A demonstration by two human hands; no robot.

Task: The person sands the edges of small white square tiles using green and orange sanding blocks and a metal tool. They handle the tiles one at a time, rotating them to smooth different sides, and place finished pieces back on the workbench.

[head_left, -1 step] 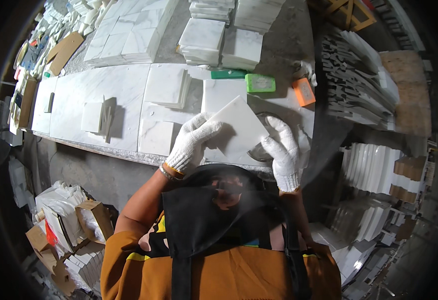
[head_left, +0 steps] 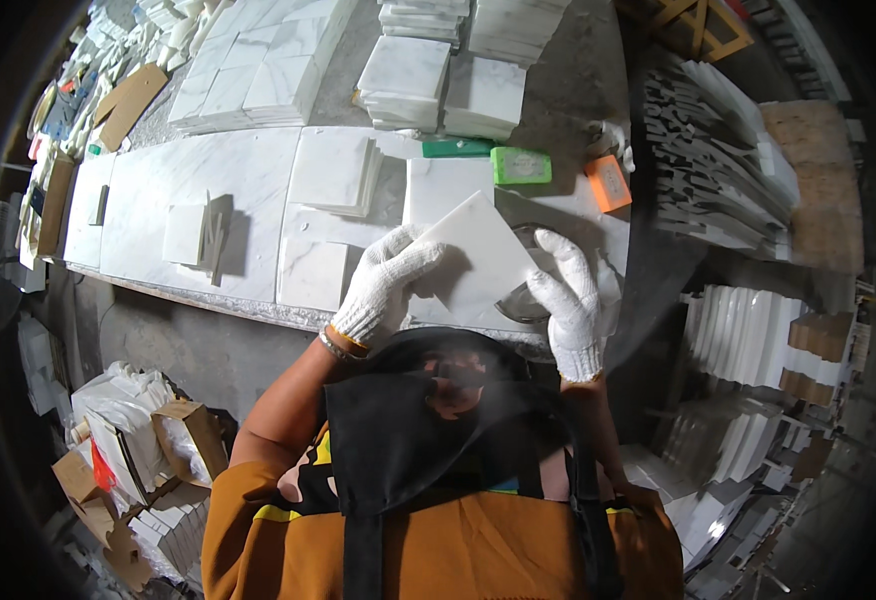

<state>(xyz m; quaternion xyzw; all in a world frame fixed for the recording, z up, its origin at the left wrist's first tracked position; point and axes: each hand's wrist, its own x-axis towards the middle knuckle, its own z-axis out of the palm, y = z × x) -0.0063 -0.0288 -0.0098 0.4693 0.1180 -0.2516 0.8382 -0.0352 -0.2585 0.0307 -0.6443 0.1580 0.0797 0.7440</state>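
Note:
A square white marble tile (head_left: 482,252) is tilted above the near part of the worktable, one corner pointing away from me. My left hand (head_left: 388,275), in a white knit glove, is closed on the tile's left edge, thumb on top. My right hand (head_left: 568,300), gloved alike, is open at the right corner, thumb and fingers spread; whether a fingertip touches the stone I cannot tell. Partly hidden under tile and hand is a round dark metal-rimmed thing (head_left: 521,309). Another white tile (head_left: 448,188) lies just beyond the held one.
Green block (head_left: 521,166) and orange block (head_left: 608,184) lie beyond my right hand. Left of my hands are a small tile stack (head_left: 330,172), a single tile (head_left: 314,275) and upright pieces (head_left: 190,235). Taller tile stacks (head_left: 403,80) stand at the back. Stacked slabs (head_left: 743,335) stand right.
My right hand has shifted slightly right, its thumb and fingers drawing back a little from the tile's corner. My left hand and the tile stay in place.

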